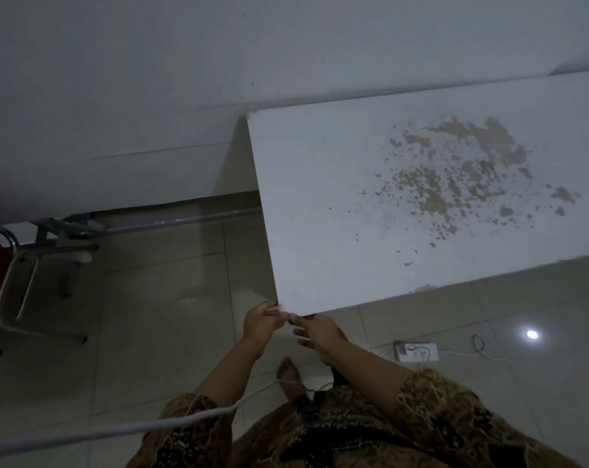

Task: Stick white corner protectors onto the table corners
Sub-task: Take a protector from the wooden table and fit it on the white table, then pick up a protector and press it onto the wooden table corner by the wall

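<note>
A white table (337, 204) with a patch of peeled brownish paint fills the right half of the view. Both my hands meet at its near left corner. My left hand (261, 320) curls round a small white corner protector (281, 310) and holds it at that corner. My right hand (316, 332) reaches in from the right, its fingertip touching the protector beside the corner, its other fingers loose. At the far left corner of the table a small white piece (252, 113) sits on the corner.
A white wall (151, 79) runs behind the table. A metal chair frame with a red seat (13, 282) stands at the left on the tiled floor. A white power strip (416, 351) with cables lies under the table edge. A white cord (117, 430) crosses the foreground.
</note>
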`<control>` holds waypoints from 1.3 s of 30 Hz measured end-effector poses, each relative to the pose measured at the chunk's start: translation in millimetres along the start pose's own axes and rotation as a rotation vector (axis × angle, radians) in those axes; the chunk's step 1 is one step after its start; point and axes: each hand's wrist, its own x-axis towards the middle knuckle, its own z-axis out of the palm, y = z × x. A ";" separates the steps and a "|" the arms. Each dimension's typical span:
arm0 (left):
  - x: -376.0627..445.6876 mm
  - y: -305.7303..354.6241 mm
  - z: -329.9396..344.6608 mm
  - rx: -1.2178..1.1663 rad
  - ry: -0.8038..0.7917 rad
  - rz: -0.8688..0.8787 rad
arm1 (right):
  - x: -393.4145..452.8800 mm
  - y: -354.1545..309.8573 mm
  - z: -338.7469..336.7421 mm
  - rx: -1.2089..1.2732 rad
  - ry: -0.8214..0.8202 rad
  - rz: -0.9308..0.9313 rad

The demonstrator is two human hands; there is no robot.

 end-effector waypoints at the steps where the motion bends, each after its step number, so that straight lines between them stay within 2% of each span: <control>1: 0.0 -0.3 2.0 0.038 0.025 0.021 | -0.2 0.2 0.7 -0.005 0.009 -0.002; 4: 2.5 -1.3 7.9 0.138 0.093 0.021 | -1.6 0.4 2.1 -0.009 0.025 0.005; 6: 2.5 1.8 7.4 0.153 0.081 -0.013 | -3.9 -1.1 3.1 -0.002 0.012 0.013; 9: -0.7 7.6 2.9 0.032 -0.018 -0.056 | -8.9 -2.5 4.0 -0.009 0.002 0.011; 11: -3.2 9.3 2.4 -0.066 -0.017 -0.099 | -10.5 -2.1 3.7 -0.041 0.026 0.002; 16: 2.3 4.2 7.6 0.075 0.117 -0.106 | -11.7 -4.1 6.9 -0.067 0.064 0.013; 20: 2.8 18.0 1.5 0.153 0.059 -0.140 | -22.2 -10.3 -4.8 -0.044 -0.063 0.081; 22: 5.3 31.5 3.9 0.252 0.149 -0.094 | -26.7 -14.1 -19.4 -0.019 -0.096 0.116; 24: 5.7 49.0 16.5 0.380 0.340 -0.029 | -29.6 -17.3 -37.8 0.007 -0.075 0.121; 26: -2.3 69.0 44.6 0.425 0.473 0.097 | -33.5 -19.4 -64.2 0.028 -0.049 0.097; 29: -16.5 92.4 101.6 0.480 0.462 0.360 | -41.8 -24.0 -110.8 0.089 -0.025 0.034; 31: -29.2 97.6 150.6 0.550 0.369 0.498 | -50.2 -26.3 -152.7 0.119 -0.001 -0.027; 36: -73.5 88.0 297.7 0.575 0.056 0.655 | -81.8 -28.5 -287.2 0.080 0.090 -0.221; 39: -107.8 83.6 399.2 0.572 -0.059 0.735 | -106.8 -25.7 -387.0 0.013 0.189 -0.348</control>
